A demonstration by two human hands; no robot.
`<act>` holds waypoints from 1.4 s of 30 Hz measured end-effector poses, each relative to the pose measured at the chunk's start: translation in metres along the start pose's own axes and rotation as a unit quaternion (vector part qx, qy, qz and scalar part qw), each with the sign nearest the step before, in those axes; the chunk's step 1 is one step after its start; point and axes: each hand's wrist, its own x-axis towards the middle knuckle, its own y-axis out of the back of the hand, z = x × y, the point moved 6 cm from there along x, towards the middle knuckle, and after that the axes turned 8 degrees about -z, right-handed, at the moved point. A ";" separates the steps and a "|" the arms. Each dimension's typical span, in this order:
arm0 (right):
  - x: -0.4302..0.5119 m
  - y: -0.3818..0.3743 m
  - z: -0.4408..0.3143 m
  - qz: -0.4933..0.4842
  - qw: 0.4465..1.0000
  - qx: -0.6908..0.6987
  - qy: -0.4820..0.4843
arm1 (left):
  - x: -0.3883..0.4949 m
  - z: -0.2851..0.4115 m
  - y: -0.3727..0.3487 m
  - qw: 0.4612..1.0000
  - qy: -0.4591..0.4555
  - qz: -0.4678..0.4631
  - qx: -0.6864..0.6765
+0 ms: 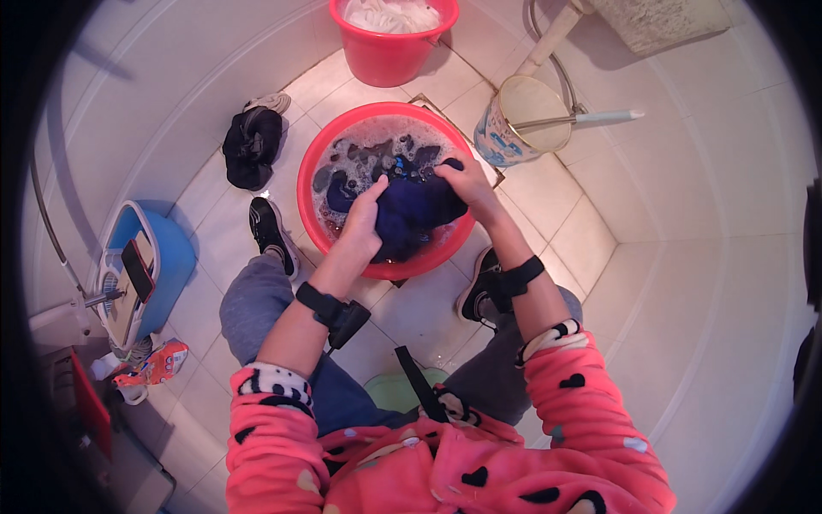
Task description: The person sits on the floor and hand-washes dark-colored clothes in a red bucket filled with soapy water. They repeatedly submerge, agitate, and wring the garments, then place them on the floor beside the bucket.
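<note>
A round red plastic basin stands on the tiled floor between my feet, filled with sudsy water. Dark garments float and soak in the foam. Over the basin's near half I hold up a bunched dark navy cloth, its lower end reaching the water. My left hand grips its left side, thumb on top. At the upper right of the same cloth my right hand is closed on a bunched part. Some fingers of both hands are hidden behind the cloth or turned away.
Beyond the basin stands a red bucket holding white cloth. A printed pail with a grey-handled tool is at right. Dark clothing lies on the floor at left, near a blue plastic basket and an orange packet.
</note>
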 end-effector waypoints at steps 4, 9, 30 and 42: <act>-0.010 0.018 -0.009 -0.115 0.989 -0.031 -0.091 | -0.024 0.028 -0.022 0.990 -0.084 -0.011 0.117; -0.044 0.001 -0.054 -0.305 0.950 0.023 -0.059 | -0.046 0.028 -0.057 0.970 -0.089 -0.100 0.200; -0.086 0.042 -0.128 -0.100 0.907 0.365 0.186 | -0.040 0.028 -0.031 0.575 -0.203 -0.063 0.790; -0.052 0.015 -0.041 0.028 0.933 0.349 0.082 | -0.034 0.040 -0.057 0.963 -0.193 -0.167 0.087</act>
